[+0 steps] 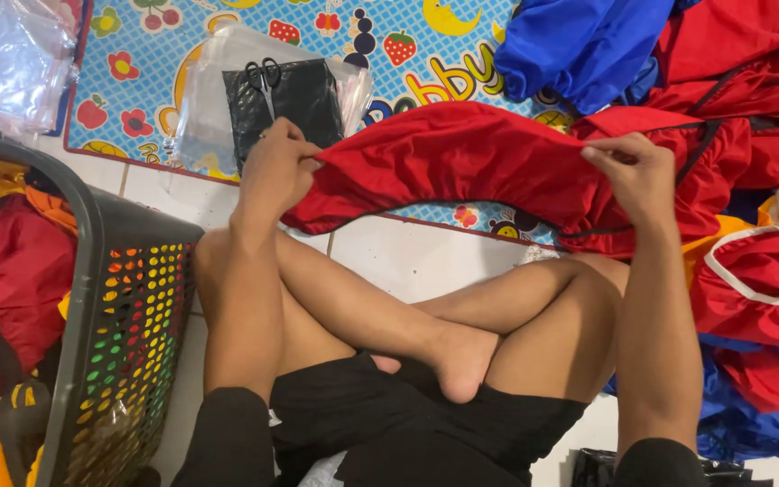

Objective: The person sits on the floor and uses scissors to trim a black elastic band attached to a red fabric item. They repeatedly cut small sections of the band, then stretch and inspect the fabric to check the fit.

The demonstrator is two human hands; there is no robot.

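Two hands' fingers clamped on red garment [462, 167], glossy, stretched flat, dark-trimmed edge, creased

The left hand [274, 171] and right hand [635, 171] each pinch an end of a red garment [462, 162], stretched above crossed legs on the floor. Scissors [264, 79] lie on a black packet [299, 99] beyond; a grey basket [123, 316] of clothes stands left.
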